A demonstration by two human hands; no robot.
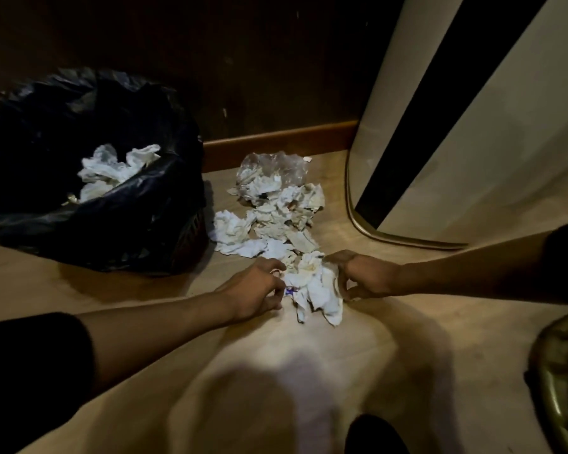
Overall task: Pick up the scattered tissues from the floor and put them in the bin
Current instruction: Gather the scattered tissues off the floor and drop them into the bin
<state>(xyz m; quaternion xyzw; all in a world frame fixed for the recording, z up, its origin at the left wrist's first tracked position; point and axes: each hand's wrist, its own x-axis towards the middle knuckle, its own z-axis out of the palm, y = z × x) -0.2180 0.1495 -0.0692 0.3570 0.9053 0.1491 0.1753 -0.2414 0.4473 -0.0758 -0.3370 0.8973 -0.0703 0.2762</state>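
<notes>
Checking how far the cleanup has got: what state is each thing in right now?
bin: upright, black liner open, some tissues inside
tissues on floor: crumpled, heaped beside bin
plastic wrapper: crumpled, behind heap
left hand: gathering nearest tissues
right hand: gathering same clump

There were two hands, left (256, 291) and right (363, 278), one bin (89, 224), one clear plastic wrapper (276, 167), and two heaps of tissues too crumpled to count: floor (276, 224), bin (112, 172).
</notes>
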